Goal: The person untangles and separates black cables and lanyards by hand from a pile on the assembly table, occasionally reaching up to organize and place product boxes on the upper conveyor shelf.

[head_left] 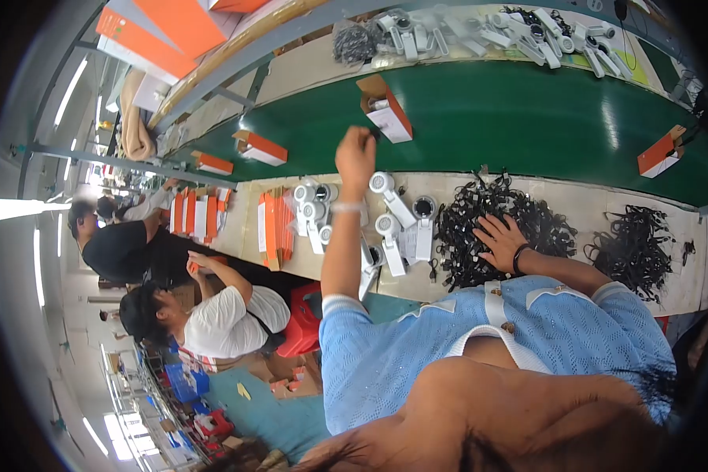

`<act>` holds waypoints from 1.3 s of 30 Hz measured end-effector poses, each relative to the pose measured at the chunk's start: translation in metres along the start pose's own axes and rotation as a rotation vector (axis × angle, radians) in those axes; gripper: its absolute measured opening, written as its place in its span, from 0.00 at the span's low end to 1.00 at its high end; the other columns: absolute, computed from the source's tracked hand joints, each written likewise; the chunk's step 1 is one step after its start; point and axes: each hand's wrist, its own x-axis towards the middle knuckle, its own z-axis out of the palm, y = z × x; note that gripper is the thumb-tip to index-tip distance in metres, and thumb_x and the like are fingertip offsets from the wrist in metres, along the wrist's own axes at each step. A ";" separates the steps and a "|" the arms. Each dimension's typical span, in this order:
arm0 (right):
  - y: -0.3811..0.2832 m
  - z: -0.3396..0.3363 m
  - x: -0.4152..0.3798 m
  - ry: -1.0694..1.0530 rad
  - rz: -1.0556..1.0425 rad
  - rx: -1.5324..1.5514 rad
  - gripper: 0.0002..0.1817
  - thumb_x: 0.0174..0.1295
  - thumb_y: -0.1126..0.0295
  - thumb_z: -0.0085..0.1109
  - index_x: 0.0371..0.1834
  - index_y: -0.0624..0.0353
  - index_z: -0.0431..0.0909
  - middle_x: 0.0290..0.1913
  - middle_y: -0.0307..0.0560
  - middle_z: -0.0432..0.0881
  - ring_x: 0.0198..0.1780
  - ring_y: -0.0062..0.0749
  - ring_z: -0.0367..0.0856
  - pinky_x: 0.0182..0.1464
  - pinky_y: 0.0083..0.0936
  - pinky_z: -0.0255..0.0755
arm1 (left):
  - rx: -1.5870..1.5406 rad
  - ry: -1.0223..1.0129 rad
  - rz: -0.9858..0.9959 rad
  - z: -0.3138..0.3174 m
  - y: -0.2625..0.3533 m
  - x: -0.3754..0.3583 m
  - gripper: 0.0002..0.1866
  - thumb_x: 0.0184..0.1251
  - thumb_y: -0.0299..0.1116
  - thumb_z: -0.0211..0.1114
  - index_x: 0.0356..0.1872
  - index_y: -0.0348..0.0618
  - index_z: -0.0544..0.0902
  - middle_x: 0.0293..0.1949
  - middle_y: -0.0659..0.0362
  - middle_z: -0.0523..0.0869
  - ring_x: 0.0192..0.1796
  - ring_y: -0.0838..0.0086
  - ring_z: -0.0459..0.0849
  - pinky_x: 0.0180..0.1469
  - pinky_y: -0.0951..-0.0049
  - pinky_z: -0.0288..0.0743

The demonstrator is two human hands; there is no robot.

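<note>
Left hand (355,156) curled closed—contents unclear | open box (396,126) set just beyond, rightward—long axis slanted | right hand (500,242) spread on cables (544,228), farther off

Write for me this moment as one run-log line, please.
left hand: beside open box, green surface | right hand: spread on black cable pile | white devices: beside pile
</note>
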 end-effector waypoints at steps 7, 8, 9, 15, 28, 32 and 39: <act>-0.001 -0.005 0.003 -0.031 0.017 0.010 0.33 0.65 0.49 0.49 0.71 0.50 0.61 0.75 0.51 0.54 0.76 0.44 0.47 0.73 0.52 0.39 | 0.764 -0.007 0.591 0.066 -0.026 0.113 0.05 0.58 0.32 0.59 0.31 0.47 0.83 0.30 0.60 0.84 0.41 0.66 0.81 0.50 0.61 0.72; -0.001 -0.006 0.004 -0.037 0.020 0.014 0.33 0.65 0.49 0.49 0.71 0.50 0.61 0.75 0.51 0.54 0.76 0.44 0.47 0.73 0.53 0.39 | 0.777 -0.065 0.656 0.075 -0.027 0.115 0.05 0.58 0.32 0.58 0.30 0.48 0.83 0.29 0.60 0.84 0.41 0.66 0.81 0.51 0.61 0.71; -0.001 -0.007 0.004 -0.056 0.028 0.026 0.33 0.64 0.50 0.50 0.71 0.49 0.60 0.75 0.50 0.54 0.76 0.44 0.47 0.73 0.53 0.38 | 0.761 -0.078 0.616 0.084 -0.030 0.116 0.05 0.58 0.31 0.58 0.30 0.48 0.83 0.30 0.60 0.84 0.42 0.65 0.81 0.52 0.60 0.71; 0.000 -0.008 0.005 -0.042 0.028 0.041 0.34 0.63 0.50 0.52 0.70 0.49 0.61 0.74 0.50 0.55 0.76 0.44 0.49 0.73 0.53 0.38 | 0.561 -0.339 0.264 0.110 -0.038 0.098 0.09 0.59 0.35 0.55 0.30 0.43 0.83 0.35 0.51 0.87 0.42 0.56 0.84 0.60 0.48 0.64; 0.005 0.010 0.002 0.066 0.010 -0.019 0.32 0.64 0.49 0.50 0.71 0.48 0.62 0.75 0.48 0.55 0.76 0.41 0.49 0.72 0.51 0.42 | 0.415 0.027 0.339 0.107 0.017 0.027 0.14 0.55 0.32 0.59 0.42 0.46 0.83 0.43 0.55 0.83 0.49 0.58 0.78 0.60 0.48 0.60; 0.005 0.015 -0.001 0.110 0.005 0.015 0.33 0.61 0.50 0.54 0.69 0.48 0.64 0.74 0.48 0.57 0.75 0.41 0.51 0.72 0.51 0.42 | -0.054 -0.192 0.285 0.096 0.070 -0.095 0.14 0.54 0.28 0.60 0.43 0.45 0.82 0.44 0.53 0.84 0.49 0.55 0.79 0.55 0.56 0.66; 0.015 0.003 -0.002 0.329 0.043 0.465 0.16 0.63 0.57 0.55 0.46 0.54 0.81 0.51 0.49 0.80 0.56 0.43 0.75 0.62 0.43 0.62 | -0.504 -0.592 -0.050 0.072 0.097 -0.293 0.19 0.50 0.12 0.56 0.42 0.40 0.84 0.44 0.49 0.83 0.46 0.56 0.82 0.50 0.66 0.75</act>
